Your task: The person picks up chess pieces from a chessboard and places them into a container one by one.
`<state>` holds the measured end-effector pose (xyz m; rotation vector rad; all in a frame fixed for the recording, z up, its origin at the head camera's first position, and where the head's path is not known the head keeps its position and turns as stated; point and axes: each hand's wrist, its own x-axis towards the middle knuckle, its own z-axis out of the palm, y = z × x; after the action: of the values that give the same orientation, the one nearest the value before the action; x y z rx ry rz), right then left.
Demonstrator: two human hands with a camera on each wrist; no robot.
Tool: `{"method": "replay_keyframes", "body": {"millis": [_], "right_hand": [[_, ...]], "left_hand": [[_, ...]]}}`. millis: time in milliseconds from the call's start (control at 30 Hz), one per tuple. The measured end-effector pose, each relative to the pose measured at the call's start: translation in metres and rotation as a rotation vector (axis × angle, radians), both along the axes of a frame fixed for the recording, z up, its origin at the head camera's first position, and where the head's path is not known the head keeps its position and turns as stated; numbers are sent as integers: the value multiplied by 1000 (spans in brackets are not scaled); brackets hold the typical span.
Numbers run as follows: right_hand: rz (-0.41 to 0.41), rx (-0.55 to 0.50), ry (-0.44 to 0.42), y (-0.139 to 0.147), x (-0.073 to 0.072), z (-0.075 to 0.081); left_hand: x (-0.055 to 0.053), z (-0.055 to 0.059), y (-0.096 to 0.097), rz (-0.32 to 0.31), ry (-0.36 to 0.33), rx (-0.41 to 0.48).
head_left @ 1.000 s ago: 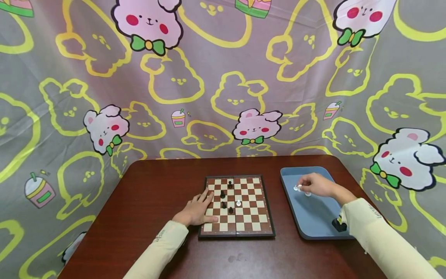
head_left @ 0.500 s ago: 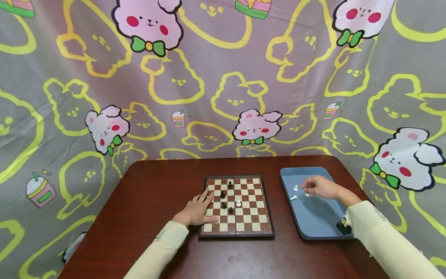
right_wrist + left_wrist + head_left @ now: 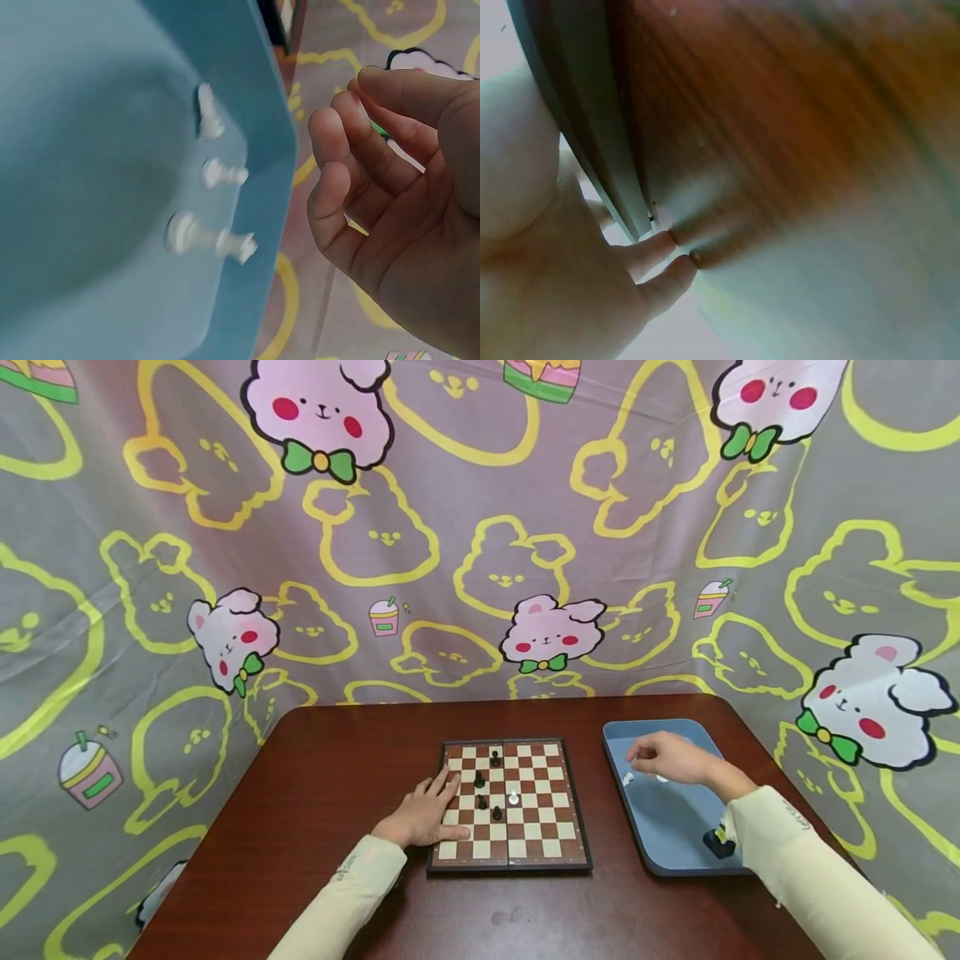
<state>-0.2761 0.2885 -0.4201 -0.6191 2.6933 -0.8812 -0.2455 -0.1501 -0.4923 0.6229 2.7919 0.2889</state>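
Observation:
My left hand (image 3: pixel 423 810) lies spread at the left edge of the chessboard (image 3: pixel 543 852), thumb on its squares. In the left wrist view, fingers (image 3: pixel 667 281) reach past the board's dark side (image 3: pixel 592 112). Several black chess pieces (image 3: pixel 479 779) and one white pawn (image 3: pixel 513 797) stand on the board. My right hand (image 3: pixel 667 756) hovers over the blue tray (image 3: pixel 686 843), fingers loosely bent, nothing between them. Below it in the right wrist view are a toppled white piece (image 3: pixel 208 112), a small white pawn (image 3: pixel 223 173) and a taller white piece (image 3: pixel 199 234).
The dark wooden table (image 3: pixel 337 752) carries the board in the middle and the tray at the right. A patterned cloth (image 3: pixel 450 552) hangs round the back and sides. A black wrist device (image 3: pixel 718 842) sits under the right sleeve.
A white piece at my right fingertips came loose and lies by the tray's left wall. My right hand drew back right, then returned left. My left hand stayed put.

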Motion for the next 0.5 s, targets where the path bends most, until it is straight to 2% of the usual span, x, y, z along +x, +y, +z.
{"method": "replay_keyframes", "body": {"millis": [233,500], "right_hand": [[60,-37,19,-28,-3,6],[89,-56,-29,-66,-5,7]], "left_hand": [[-2,-2,-1,3,-2,-9],[-1,2,1,5,-11,-12]]}}
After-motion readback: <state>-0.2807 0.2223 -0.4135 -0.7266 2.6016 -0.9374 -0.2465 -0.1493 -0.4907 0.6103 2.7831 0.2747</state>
